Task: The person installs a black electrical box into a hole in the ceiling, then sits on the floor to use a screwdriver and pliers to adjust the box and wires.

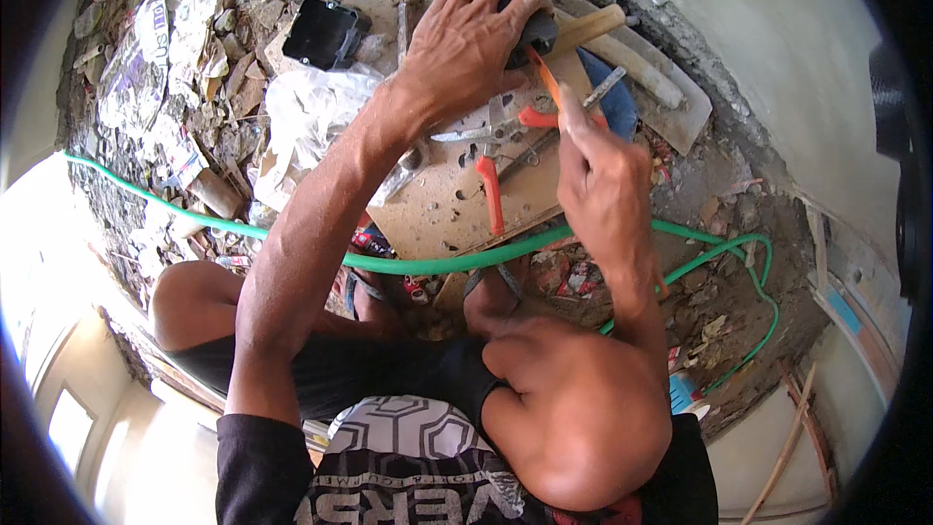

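My left hand [465, 44] presses down with spread fingers on a dark, box-like object [536, 31] at the far side of a worn board [447, 219]. How far the fingers wrap round it is hidden. Closed round a slim orange tool [548, 76], my right hand [604, 170] holds its tip against the near edge of the dark object. Whether the tool is a pencil or a blade I cannot tell. Red handles [489, 190] lie on the board below my hands. A wooden handle [591, 29] juts out to the right of the dark object.
An open black box [324, 34] and a crumpled clear plastic bag [316, 115] lie at the board's left. A float [685, 117] rests at its right. A green hose [457, 261] crosses in front of the board. Rubble [238, 87] surrounds it; a wall [777, 68] rises right.
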A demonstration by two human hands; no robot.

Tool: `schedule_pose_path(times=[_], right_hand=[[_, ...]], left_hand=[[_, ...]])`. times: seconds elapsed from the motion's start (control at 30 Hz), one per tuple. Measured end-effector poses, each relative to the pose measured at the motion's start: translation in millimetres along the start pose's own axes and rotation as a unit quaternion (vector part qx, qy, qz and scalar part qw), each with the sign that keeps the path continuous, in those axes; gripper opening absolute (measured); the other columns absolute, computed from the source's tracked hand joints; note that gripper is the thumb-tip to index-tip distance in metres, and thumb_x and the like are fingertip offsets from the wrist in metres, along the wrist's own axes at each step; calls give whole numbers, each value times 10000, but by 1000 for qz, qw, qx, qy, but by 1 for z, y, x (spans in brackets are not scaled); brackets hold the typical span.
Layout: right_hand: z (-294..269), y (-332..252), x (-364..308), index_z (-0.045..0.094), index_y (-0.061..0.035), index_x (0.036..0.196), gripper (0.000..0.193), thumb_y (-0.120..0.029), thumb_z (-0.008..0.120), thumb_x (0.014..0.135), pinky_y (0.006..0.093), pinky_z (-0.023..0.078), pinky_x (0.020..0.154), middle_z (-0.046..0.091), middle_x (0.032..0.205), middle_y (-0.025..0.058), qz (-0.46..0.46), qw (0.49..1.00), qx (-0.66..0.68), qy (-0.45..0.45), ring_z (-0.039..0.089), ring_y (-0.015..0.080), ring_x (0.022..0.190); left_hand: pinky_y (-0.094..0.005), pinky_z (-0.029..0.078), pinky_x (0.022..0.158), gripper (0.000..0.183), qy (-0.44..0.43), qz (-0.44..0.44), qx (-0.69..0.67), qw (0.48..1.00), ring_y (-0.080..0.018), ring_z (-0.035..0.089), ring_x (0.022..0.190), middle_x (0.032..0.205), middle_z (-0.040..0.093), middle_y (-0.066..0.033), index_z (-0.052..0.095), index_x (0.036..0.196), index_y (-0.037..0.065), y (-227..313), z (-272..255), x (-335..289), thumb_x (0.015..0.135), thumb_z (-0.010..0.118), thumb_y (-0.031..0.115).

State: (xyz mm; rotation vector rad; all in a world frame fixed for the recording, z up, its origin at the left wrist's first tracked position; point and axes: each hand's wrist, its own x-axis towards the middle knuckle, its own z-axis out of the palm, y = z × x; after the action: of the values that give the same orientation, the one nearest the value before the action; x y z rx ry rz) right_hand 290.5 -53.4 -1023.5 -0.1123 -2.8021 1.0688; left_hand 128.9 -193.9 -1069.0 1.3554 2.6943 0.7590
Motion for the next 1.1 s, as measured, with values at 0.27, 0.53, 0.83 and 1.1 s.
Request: schedule_pose_path(times=[0.27, 0.53, 0.83, 1.1], right_hand=[[3, 0, 1, 595, 94, 1324, 418, 18, 611, 914, 488, 538, 665, 717, 864, 231, -7, 1000, 5, 9, 709, 407, 763], [4, -4, -2, 662, 60, 1275, 335, 48, 617, 943, 411, 510, 594, 690, 806, 262, 2, 998, 38, 55, 714, 383, 703], [5, -4, 7, 655, 70, 1278, 354, 31, 632, 927, 426, 521, 612, 683, 806, 276, 19, 999, 22, 16, 727, 369, 724], [7, -2, 10, 624, 90, 1300, 394, 22, 624, 912, 471, 519, 642, 659, 752, 262, 25, 999, 46, -3, 692, 423, 713]], left_hand=[[-486, 437, 1049, 810, 2, 8, 4, 1000, -382, 504, 1204, 1347, 504, -129, 497, 1378, 144, -3, 1, 1, 678, 896, 228], [-489, 426, 1048, 808, 5, 18, -16, 1000, -386, 504, 1192, 1327, 507, -136, 501, 1373, 144, -3, 2, 0, 672, 895, 228], [-477, 428, 1046, 804, 17, 29, -14, 999, -383, 504, 1193, 1310, 511, -135, 515, 1372, 135, -5, 8, 0, 670, 894, 233], [-473, 419, 1041, 845, 29, 27, -4, 999, -378, 493, 1188, 1283, 500, -129, 506, 1379, 127, -8, 10, -3, 640, 898, 241]])
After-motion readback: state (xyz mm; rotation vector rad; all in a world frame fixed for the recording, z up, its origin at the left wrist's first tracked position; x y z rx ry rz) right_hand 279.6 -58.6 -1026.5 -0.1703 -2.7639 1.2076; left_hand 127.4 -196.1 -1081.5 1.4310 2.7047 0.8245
